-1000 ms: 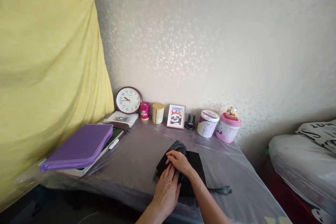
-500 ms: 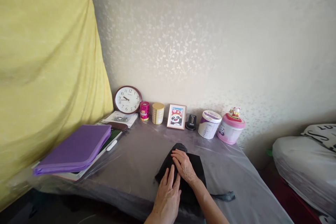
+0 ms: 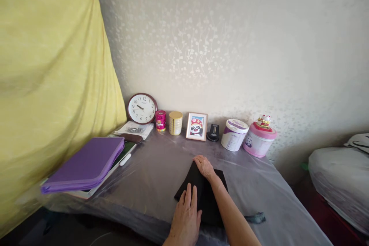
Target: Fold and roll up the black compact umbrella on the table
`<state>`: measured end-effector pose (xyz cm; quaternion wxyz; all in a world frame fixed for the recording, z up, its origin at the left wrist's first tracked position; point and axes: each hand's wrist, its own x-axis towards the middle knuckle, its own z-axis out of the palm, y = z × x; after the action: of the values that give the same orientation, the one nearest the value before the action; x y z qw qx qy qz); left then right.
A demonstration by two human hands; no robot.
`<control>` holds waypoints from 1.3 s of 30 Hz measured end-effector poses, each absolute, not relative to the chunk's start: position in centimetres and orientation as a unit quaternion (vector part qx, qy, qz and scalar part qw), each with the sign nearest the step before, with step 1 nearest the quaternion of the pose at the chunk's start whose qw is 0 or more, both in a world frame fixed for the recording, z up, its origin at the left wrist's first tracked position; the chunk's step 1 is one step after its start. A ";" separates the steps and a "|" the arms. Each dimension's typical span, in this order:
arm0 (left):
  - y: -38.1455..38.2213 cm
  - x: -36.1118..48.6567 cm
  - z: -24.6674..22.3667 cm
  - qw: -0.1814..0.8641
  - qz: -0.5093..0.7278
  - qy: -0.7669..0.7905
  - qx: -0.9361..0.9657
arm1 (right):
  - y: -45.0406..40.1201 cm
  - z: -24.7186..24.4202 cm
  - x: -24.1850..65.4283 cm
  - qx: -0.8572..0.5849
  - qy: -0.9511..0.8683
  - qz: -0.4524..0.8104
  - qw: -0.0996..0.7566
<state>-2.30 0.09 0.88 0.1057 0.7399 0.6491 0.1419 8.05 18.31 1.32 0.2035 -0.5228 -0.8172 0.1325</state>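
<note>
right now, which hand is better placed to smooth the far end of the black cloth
Probably the right hand: it lies at the far end of the black cloth, while the left hand is nearer the person.

From my remote seat I see a pale wall [image 3: 239, 30] beyond the fingers [image 3: 188, 196], its leafy pattern whitest straight ahead of them. Yellow cloth [image 3: 52, 65] hangs to their left. Beneath them spreads a table [image 3: 150, 161] in a shiny grey cover. Off to their right, a pale, wrapped bundle [image 3: 337, 173] sits above a dark red surface [image 3: 319, 209].
</note>
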 end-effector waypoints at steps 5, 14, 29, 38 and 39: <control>0.1 -2.1 0.8 0.115 0.136 0.656 0.733 | 18.3 1.6 8.2 -0.596 -0.766 0.103 0.218; -0.1 -2.3 0.6 0.077 0.149 0.638 0.752 | 12.5 1.8 16.3 -0.684 -0.673 0.021 0.281; -1.5 -4.1 2.8 0.180 0.136 0.615 0.755 | 7.1 1.8 16.5 -0.654 -0.655 0.190 0.327; -1.5 -3.5 2.8 0.170 0.115 0.634 0.746 | 7.9 4.7 12.5 -0.563 -0.606 0.375 0.419; -1.5 -3.5 2.9 0.168 0.109 0.636 0.746 | 8.1 5.0 11.8 -0.556 -0.604 0.383 0.422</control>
<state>-3.48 -1.49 2.94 0.1680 0.7457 0.6355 0.1090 11.75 8.11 4.97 0.4225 -0.5565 -0.6040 0.3834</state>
